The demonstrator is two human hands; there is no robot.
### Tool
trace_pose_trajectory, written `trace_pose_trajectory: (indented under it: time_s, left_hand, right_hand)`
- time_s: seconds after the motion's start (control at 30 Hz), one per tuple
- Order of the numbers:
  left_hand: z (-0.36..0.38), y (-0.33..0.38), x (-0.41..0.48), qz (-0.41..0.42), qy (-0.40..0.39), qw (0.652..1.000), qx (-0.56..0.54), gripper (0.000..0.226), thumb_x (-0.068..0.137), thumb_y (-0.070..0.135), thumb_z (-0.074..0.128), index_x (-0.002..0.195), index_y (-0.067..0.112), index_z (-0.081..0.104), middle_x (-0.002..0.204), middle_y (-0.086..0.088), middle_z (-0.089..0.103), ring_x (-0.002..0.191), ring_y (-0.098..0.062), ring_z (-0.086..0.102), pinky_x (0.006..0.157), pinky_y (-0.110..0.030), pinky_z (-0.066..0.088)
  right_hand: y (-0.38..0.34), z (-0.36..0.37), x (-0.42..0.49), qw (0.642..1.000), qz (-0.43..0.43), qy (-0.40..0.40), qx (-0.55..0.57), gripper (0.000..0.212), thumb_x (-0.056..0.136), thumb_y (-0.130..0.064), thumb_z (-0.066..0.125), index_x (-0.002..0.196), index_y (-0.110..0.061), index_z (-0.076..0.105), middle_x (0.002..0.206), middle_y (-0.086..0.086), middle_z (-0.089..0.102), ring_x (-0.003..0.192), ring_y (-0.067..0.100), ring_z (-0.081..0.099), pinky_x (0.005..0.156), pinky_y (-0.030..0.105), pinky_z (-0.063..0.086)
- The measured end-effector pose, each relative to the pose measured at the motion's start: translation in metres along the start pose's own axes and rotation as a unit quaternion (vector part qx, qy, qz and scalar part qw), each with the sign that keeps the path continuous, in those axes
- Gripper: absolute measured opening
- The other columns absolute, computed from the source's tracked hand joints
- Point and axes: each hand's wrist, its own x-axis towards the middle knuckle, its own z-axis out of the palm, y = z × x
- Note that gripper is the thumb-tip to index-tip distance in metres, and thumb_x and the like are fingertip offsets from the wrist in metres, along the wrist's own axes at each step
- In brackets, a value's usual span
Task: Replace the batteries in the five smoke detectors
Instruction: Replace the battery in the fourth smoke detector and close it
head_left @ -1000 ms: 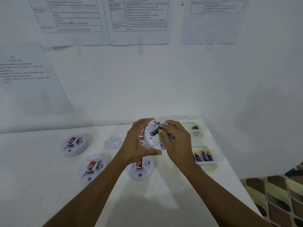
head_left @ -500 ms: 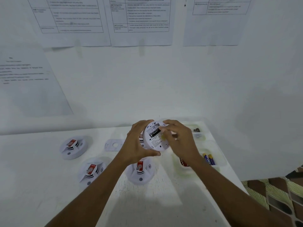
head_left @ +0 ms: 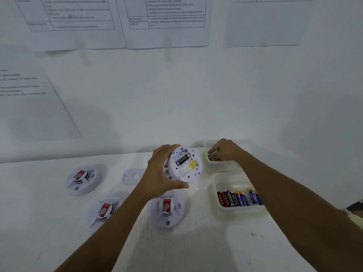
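Note:
My left hand [head_left: 161, 171] grips a white smoke detector [head_left: 185, 163] tilted up above the table, its back facing me. One black battery [head_left: 182, 159] lies in its open compartment, beside an empty slot. My right hand [head_left: 224, 150] reaches into the far small white tray [head_left: 213, 163] and pinches a dark battery [head_left: 209, 156] there. The near tray [head_left: 237, 210] holds several red, black and blue-yellow batteries [head_left: 238, 198]. Three more detectors lie face up on the table: far left [head_left: 83, 179], front left [head_left: 104, 211] and front middle [head_left: 168, 210].
A flat white mounting plate [head_left: 133, 175] lies on the white table behind the detectors. Printed sheets hang on the white wall [head_left: 167, 22] behind. The table's right edge runs near a patterned floor at the lower right.
My right hand has left the detector's back and moved right into the far tray with a battery. The left hand keeps the detector up. The camera view has tilted slightly down.

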Motion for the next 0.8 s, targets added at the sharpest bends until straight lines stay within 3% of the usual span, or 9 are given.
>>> trace_pose_trajectory:
  time_s: [0.17, 0.37, 0.43, 0.57, 0.67, 0.8]
  left_hand:
    - [0.002, -0.013, 0.005, -0.002, -0.015, 1.000, 0.004, 0.094, 0.055, 0.075, 0.074, 0.133, 0.033, 0.042, 0.132, 0.018, 0.049, 0.126, -0.014, 0.043, 0.109, -0.039, 0.037]
    - [0.003, -0.007, 0.003, 0.001, -0.001, 1.000, 0.016, 0.091, 0.051, 0.069, 0.079, 0.130, 0.045, 0.038, 0.128, 0.035, 0.042, 0.126, -0.002, 0.038, 0.104, -0.021, 0.031]
    - [0.003, -0.007, 0.002, -0.005, -0.001, 1.000, 0.009, 0.092, 0.052, 0.069, 0.079, 0.130, 0.044, 0.039, 0.130, 0.031, 0.043, 0.127, -0.007, 0.039, 0.106, -0.025, 0.033]
    - [0.002, -0.012, 0.000, -0.006, -0.012, 1.000, 0.008, 0.094, 0.054, 0.069, 0.079, 0.133, 0.033, 0.042, 0.132, 0.019, 0.049, 0.127, -0.016, 0.043, 0.109, -0.044, 0.038]
    - [-0.002, -0.005, 0.001, -0.003, -0.007, 1.000, 0.028, 0.094, 0.053, 0.068, 0.080, 0.133, 0.037, 0.041, 0.132, 0.027, 0.045, 0.128, -0.006, 0.039, 0.110, -0.040, 0.036]
    - [-0.001, 0.010, -0.003, 0.007, 0.001, 1.000, 0.019, 0.092, 0.051, 0.064, 0.082, 0.130, 0.046, 0.038, 0.129, 0.034, 0.042, 0.126, 0.002, 0.036, 0.108, -0.033, 0.033]
  right_hand:
    - [0.003, 0.003, 0.004, 0.999, 0.019, 0.012, 0.032, 0.007, 0.078, -0.023, 0.080, 0.085, -0.021, 0.078, 0.077, 0.000, 0.076, 0.058, 0.007, 0.067, 0.055, 0.015, 0.050]
    - [-0.002, 0.002, 0.004, 1.000, 0.020, -0.001, 0.005, 0.008, 0.074, -0.017, 0.080, 0.079, -0.022, 0.075, 0.077, -0.005, 0.069, 0.065, 0.009, 0.065, 0.063, 0.019, 0.052]
    - [0.000, -0.001, 0.003, 0.999, 0.034, 0.000, 0.024, 0.011, 0.073, -0.013, 0.081, 0.081, -0.018, 0.075, 0.075, -0.002, 0.069, 0.063, 0.011, 0.065, 0.058, 0.020, 0.052]
    - [0.000, -0.015, -0.012, 0.992, 0.016, -0.007, 0.128, 0.022, 0.078, -0.005, 0.078, 0.099, -0.009, 0.072, 0.084, 0.014, 0.073, 0.069, 0.019, 0.067, 0.068, 0.027, 0.059]
    - [-0.011, -0.030, -0.039, 0.978, -0.040, 0.029, 0.201, 0.015, 0.084, -0.001, 0.071, 0.098, -0.005, 0.073, 0.088, 0.013, 0.070, 0.072, 0.017, 0.065, 0.067, 0.022, 0.056]
    - [-0.040, -0.038, -0.083, 0.934, -0.124, 0.082, 0.325, 0.012, 0.083, 0.001, 0.071, 0.088, -0.010, 0.067, 0.084, 0.001, 0.067, 0.074, 0.014, 0.062, 0.067, 0.028, 0.051]
